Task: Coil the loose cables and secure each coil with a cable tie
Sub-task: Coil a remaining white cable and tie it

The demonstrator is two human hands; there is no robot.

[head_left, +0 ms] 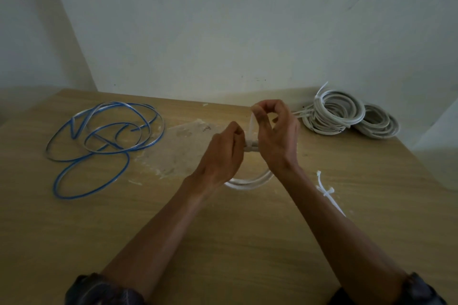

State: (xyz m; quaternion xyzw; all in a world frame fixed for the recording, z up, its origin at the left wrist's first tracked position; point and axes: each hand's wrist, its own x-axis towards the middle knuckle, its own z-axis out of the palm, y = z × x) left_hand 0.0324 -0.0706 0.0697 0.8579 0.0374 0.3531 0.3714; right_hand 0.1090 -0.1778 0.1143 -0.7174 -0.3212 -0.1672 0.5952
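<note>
Head view: left hand [220,158] is gripping white coil [250,182], right hand [277,136] pinching its cable tie [252,126]; grey coils [339,116] seem done, ten-o'clock blue cable [104,131] remaining.

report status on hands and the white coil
Left hand grips white coil. Right hand pinches cable tie tail above it. Blue cable uncoiled at left, clear of hands.

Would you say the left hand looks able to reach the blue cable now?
Probably not yet: the left hand grips the white coil, though nothing lies between it and the blue cable.
</note>
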